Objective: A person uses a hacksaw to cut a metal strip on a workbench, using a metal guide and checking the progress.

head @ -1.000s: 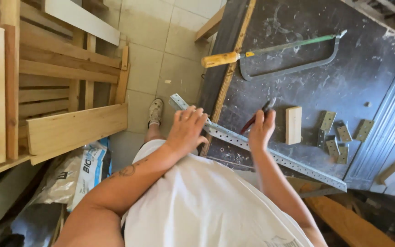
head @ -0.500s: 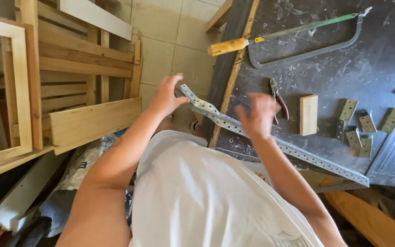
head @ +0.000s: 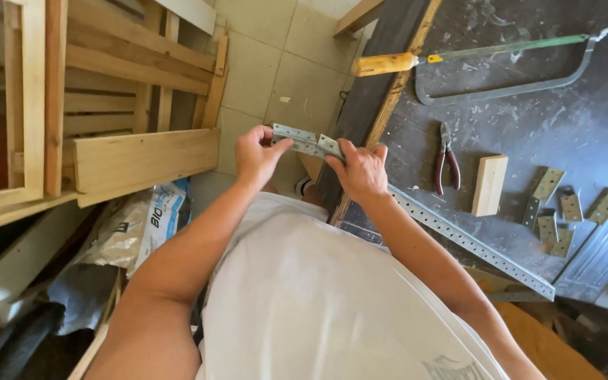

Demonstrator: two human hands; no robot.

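We hold one end of a long, flat, grey metal strip full of little holes. Our left hand pinches the tip of it, out past the edge of the dark, scratched surface. Our right hand is closed around the strip just beside the left one. The rest of the strip lies slanted across the surface, toward its near corner.

We think a few things could go wrong. The strip has thin edges, and they could cut our bare fingers if it slips. If we bend it hard, the far end could swing and knock the small block of pale wood or the red-handled pliers. It could also push the small brass-coloured plates off the surface.
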